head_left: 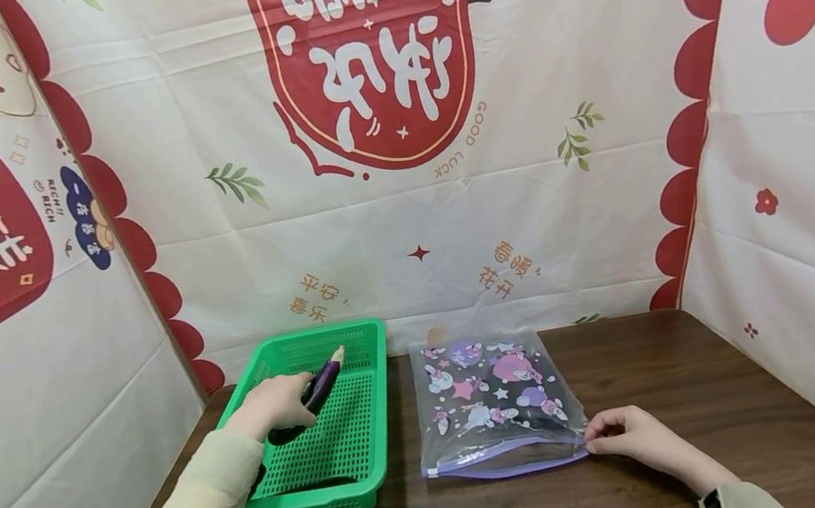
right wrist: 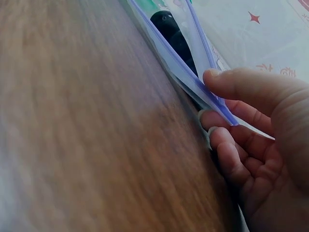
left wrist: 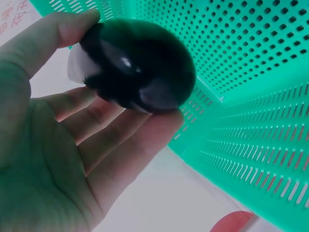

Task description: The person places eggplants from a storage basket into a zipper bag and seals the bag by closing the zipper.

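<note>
My left hand (head_left: 274,405) grips a dark purple eggplant (head_left: 326,383) over the green basket (head_left: 385,399), its pale stem end tilted up and away. In the left wrist view the thumb and fingers wrap the glossy eggplant (left wrist: 145,67). Another dark, long thing (head_left: 320,483) lies at the basket's near side, partly hidden. To the right, a clear patterned zip bag (head_left: 498,386) lies flat, its purple-edged mouth parted towards me. My right hand (head_left: 628,434) pinches the mouth's right corner. Through that mouth, the right wrist view shows a dark rounded thing (right wrist: 171,31); I cannot tell whether it is inside.
The brown wooden table (head_left: 632,371) extends to the right of the bag. Behind it hangs a white printed cloth (head_left: 409,203), with more cloth on both sides. A white slider (head_left: 432,472) sits at the left end of the bag's zip.
</note>
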A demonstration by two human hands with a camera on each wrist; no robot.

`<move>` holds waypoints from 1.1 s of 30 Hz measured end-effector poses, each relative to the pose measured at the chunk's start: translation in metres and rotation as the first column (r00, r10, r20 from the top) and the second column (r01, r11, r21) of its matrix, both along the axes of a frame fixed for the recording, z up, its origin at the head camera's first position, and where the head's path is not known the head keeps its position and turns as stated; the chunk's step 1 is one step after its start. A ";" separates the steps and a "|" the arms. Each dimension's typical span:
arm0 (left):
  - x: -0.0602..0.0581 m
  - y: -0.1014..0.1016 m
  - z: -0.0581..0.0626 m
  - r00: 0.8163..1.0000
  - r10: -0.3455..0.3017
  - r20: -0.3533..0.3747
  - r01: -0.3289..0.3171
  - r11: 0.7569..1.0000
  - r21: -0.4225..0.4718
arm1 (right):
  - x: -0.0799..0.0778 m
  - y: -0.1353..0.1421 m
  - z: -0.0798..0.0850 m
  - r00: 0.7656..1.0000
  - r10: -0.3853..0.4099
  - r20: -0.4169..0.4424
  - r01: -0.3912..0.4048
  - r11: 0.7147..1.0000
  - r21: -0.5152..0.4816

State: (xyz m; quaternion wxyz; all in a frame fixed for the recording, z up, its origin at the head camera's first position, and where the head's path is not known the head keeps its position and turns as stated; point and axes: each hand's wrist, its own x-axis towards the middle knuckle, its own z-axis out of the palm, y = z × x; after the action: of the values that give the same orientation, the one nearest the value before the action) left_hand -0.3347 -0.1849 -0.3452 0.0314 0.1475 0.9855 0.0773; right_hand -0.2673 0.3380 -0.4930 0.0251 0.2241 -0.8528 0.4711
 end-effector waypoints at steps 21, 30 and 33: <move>0.010 0.003 0.012 0.998 -0.036 -0.047 0.035 0.999 -0.026 | -0.001 0.004 0.000 0.998 0.040 0.044 -0.038 0.999 -0.029; 0.019 0.010 0.016 0.995 -0.065 -0.075 0.063 0.997 -0.039 | -0.001 0.004 -0.001 0.998 0.036 0.045 -0.035 0.999 -0.026; 0.023 0.014 0.018 0.995 -0.068 -0.072 0.066 0.997 -0.039 | -0.002 0.004 -0.002 0.999 0.040 0.032 -0.039 0.999 -0.020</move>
State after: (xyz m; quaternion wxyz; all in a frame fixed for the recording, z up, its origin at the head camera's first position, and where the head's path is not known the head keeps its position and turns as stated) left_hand -0.3121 -0.1712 -0.3276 0.0007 0.1827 0.9817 0.0529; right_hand -0.2697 0.3424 -0.4952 0.0041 0.2330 -0.8440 0.4831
